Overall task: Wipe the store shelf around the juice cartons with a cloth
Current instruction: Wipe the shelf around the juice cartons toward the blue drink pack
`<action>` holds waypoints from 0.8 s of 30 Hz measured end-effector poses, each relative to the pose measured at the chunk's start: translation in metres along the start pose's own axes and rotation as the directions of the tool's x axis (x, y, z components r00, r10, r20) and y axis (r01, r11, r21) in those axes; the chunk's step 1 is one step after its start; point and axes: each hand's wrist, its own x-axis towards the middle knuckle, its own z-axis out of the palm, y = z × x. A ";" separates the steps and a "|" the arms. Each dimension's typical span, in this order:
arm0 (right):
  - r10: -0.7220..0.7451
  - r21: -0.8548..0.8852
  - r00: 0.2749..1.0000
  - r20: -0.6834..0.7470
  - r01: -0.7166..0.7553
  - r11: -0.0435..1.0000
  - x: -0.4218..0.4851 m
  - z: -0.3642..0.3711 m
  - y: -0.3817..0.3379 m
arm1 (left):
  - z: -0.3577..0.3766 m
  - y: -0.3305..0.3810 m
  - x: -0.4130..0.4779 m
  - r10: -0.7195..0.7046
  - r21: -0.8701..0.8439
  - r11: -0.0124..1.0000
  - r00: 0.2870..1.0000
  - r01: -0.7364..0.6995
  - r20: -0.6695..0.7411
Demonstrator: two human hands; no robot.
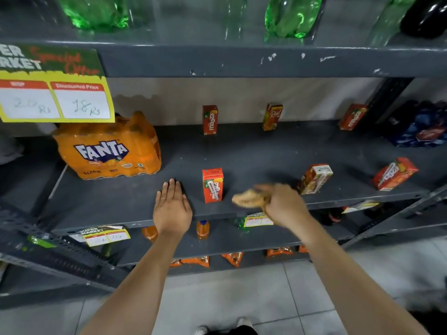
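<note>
The right hand [284, 206] grips a crumpled tan cloth [249, 197], motion-blurred, on the dark grey shelf [254, 153] just right of an upright orange juice carton [212, 185]. The left hand [172, 209] lies open, flat on the shelf.

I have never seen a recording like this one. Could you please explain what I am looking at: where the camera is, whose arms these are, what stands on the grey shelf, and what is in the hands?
There is no machine here. The one picture comes from a camera worn on a person's head, looking forward and down, so the two bare arms are that person's own.

The left hand lies flat and open on the grey shelf, holding nothing. The right hand grips a crumpled tan cloth, blurred by motion, just over the shelf's front part.

On the shelf stand six small juice cartons; the nearest carton is between the hands. At the left sits an orange Fanta pack. A yellow price sign hangs from the shelf above.
</note>
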 end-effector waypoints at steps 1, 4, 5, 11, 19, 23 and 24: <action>0.036 0.029 0.997 -0.074 -0.034 0.999 0.016 -0.009 0.002 | 0.000 0.000 0.000 0.004 0.002 1.000 1.000 -0.004 0.001; 0.007 -0.072 0.980 -0.199 -0.022 0.997 0.058 -0.008 0.001 | -0.002 -0.001 0.000 0.018 0.006 1.000 1.000 -0.019 0.018; -0.010 -0.126 0.985 -0.174 -0.012 0.992 0.065 -0.001 0.000 | -0.001 -0.001 0.000 0.024 0.000 1.000 1.000 -0.024 0.019; -0.120 -0.307 0.993 0.016 0.120 0.944 0.018 0.042 -0.007 | -0.007 0.001 -0.008 -0.042 -0.188 0.982 0.993 0.021 -0.106; -0.238 0.222 0.967 -0.092 0.253 0.942 -0.063 0.000 0.060 | -0.023 0.051 -0.043 -0.210 -0.535 0.831 0.805 -0.152 -0.555; -0.063 0.558 0.932 -0.357 0.267 0.785 -0.050 -0.078 0.126 | -0.008 0.158 -0.073 0.044 -0.554 0.749 0.862 -0.363 -0.506; -0.010 0.556 0.906 -0.424 0.268 0.786 -0.036 -0.093 0.149 | 0.001 0.182 -0.074 0.116 -0.549 0.741 0.879 -0.386 -0.462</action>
